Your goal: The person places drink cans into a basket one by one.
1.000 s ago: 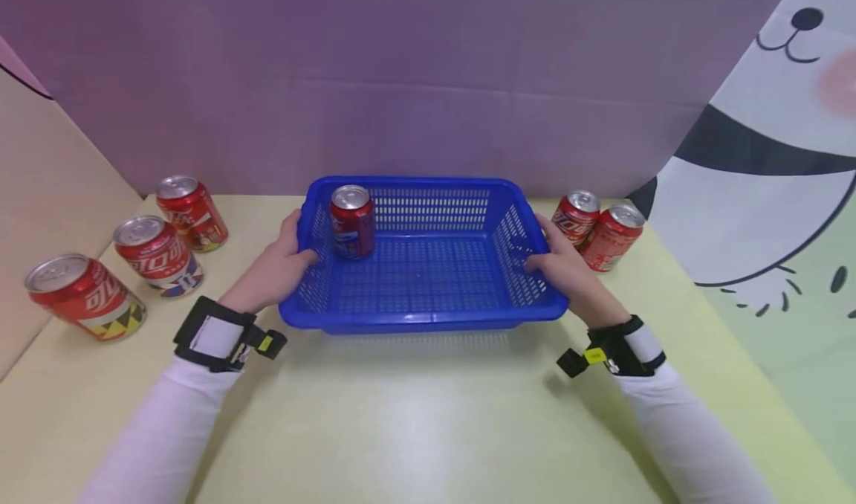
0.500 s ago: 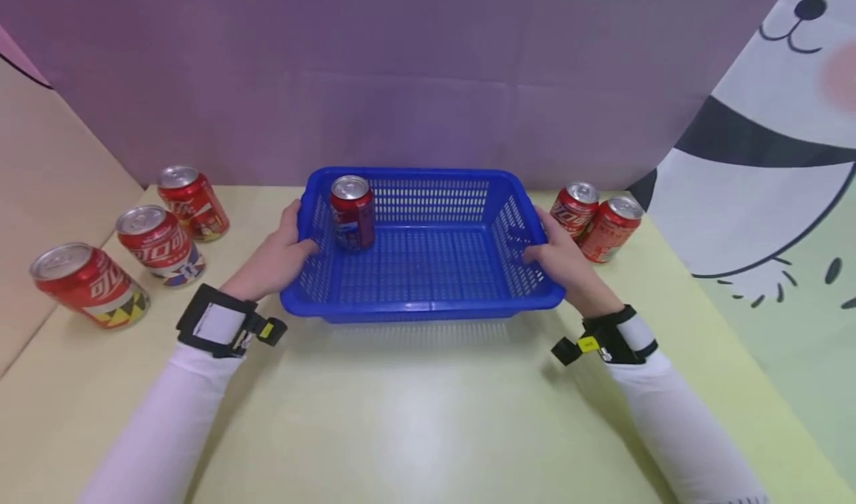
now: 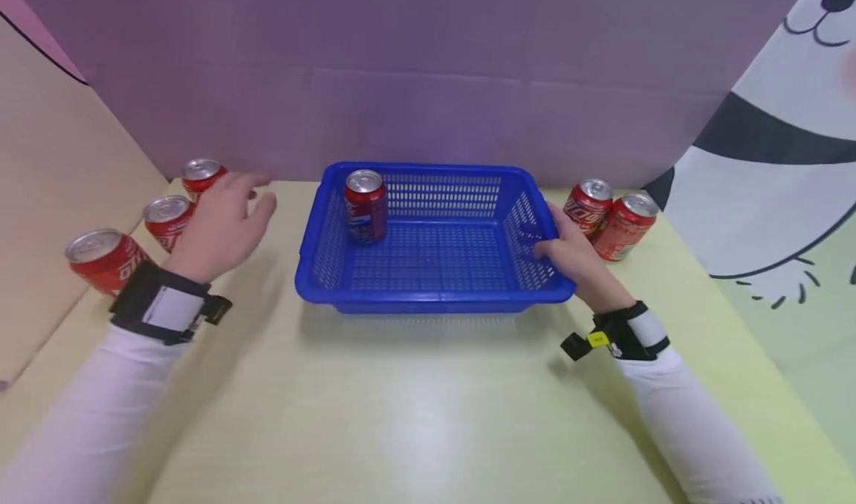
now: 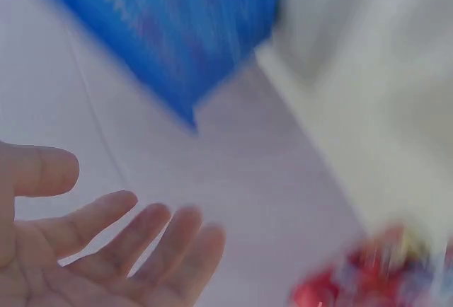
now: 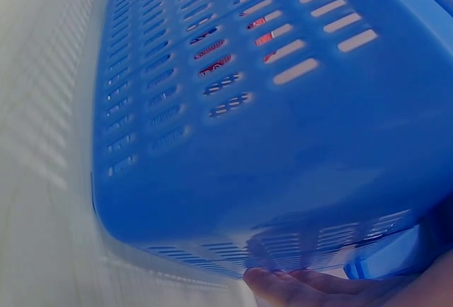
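Note:
A blue plastic basket [image 3: 435,297] stands in the middle of the table near the back wall, with one red soda can [image 3: 365,210] upright in its back left corner. My right hand [image 3: 575,255] grips the basket's right end, thumb inside the wall and fingers outside; the right wrist view shows its fingers under the blue wall. My left hand [image 3: 224,225] is off the basket, over the left cans, with fingers spread and nothing in the palm in the left wrist view. It partly hides a red can [image 3: 200,173] at the back and another can [image 3: 166,218] beside it.
A third red can [image 3: 103,259] stands nearest at the left, partly behind the wrist strap. Right of the basket, two red cans [image 3: 588,205] [image 3: 625,229] stand close together by my right hand. A purple wall [image 3: 428,80] rises behind the table.
My left hand has let go of the basket's left end and moved left over the cans. The right hand keeps its grip, and the basket stays in place with the can inside.

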The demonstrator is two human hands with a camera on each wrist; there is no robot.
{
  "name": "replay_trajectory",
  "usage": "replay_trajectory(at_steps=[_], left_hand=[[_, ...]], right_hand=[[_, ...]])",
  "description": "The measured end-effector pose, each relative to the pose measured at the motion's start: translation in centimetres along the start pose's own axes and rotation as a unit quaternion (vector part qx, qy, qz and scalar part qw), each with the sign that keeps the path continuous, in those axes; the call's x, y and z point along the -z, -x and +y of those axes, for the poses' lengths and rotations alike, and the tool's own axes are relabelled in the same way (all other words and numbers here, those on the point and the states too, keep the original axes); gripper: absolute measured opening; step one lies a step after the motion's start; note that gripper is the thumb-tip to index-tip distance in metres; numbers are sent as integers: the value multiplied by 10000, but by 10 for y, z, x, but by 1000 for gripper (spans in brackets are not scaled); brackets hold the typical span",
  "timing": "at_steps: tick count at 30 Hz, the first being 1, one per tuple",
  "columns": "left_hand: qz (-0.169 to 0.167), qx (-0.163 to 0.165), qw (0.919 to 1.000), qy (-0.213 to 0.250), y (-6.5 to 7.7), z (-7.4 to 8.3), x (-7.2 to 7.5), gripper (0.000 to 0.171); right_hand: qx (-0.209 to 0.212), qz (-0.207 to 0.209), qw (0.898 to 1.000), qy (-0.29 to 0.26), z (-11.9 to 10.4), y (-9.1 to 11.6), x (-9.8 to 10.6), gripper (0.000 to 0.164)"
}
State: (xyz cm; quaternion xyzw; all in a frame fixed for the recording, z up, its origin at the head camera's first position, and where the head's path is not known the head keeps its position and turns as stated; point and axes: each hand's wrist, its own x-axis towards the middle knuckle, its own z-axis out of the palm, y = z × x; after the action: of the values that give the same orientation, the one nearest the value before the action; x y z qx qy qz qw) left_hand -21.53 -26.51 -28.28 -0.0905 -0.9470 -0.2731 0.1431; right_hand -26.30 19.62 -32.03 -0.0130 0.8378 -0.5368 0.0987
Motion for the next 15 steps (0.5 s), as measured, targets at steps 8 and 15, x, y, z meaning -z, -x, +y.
replay_trajectory(at_steps=[8, 15], left_hand=[[-539, 947, 9866, -1218, -14, -37, 78, 91], [-1539, 1622, 9577, -1812, -15, -59, 97, 118]], right_hand=[[-47, -30, 10000, -17, -1, 6, 6, 89], [-9, -137, 9999, -60, -2, 3, -1, 88]])
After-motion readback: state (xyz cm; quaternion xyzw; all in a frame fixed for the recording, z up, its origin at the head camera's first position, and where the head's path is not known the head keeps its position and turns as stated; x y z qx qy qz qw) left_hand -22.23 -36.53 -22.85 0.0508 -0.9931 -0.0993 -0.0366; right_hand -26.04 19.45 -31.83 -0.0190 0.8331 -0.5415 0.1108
